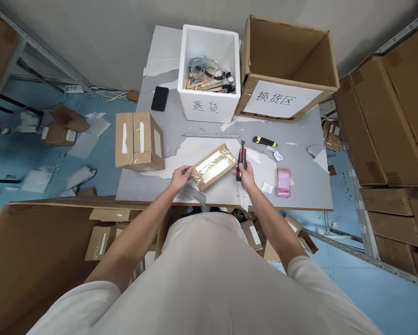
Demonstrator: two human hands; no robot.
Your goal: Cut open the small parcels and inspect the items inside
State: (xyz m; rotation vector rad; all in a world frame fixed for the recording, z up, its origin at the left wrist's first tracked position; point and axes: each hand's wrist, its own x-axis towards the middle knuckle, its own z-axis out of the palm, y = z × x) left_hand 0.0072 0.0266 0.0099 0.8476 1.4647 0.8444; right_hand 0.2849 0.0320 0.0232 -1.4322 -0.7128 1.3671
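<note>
The fingers (pixel 188 171) of the left hand (pixel 179 180) are closed in a pinch on the left end of a flat oblong parcel (pixel 214 167), brown cardboard under glossy, wrinkled clear tape, with a white label showing through. The right hand (pixel 247 177) is wrapped around a red-and-black utility knife (pixel 242 159), its narrow tip pointing away from the body. The parcel lies aslant between the two hands, its right end just beside the knife; whether they touch cannot be told.

Beneath them, torn white paper (pixel 191 148) covers part of the smooth grey worktop (pixel 311 188), and a slim grey strip (pixel 210 136) lies beyond the parcel. To the right are a yellow-and-black cutter (pixel 264 141), a crumpled white scrap (pixel 277 156), a small printed square (pixel 267 188) and a blurred pink card (pixel 283 183). To the left sit a taped cardboard box (pixel 134 156) and a flat black phone (pixel 160 98).

At the back, a white foam bin (pixel 226 110) holds clear goggles (pixel 203 68) above a jumble of small packaged goods. Touching or close beside it, a big open carton (pixel 285 46) wears a handwritten paper sign (pixel 281 100). At lower left, another large carton (pixel 37 246) contains smaller boxes (pixel 99 243).
</note>
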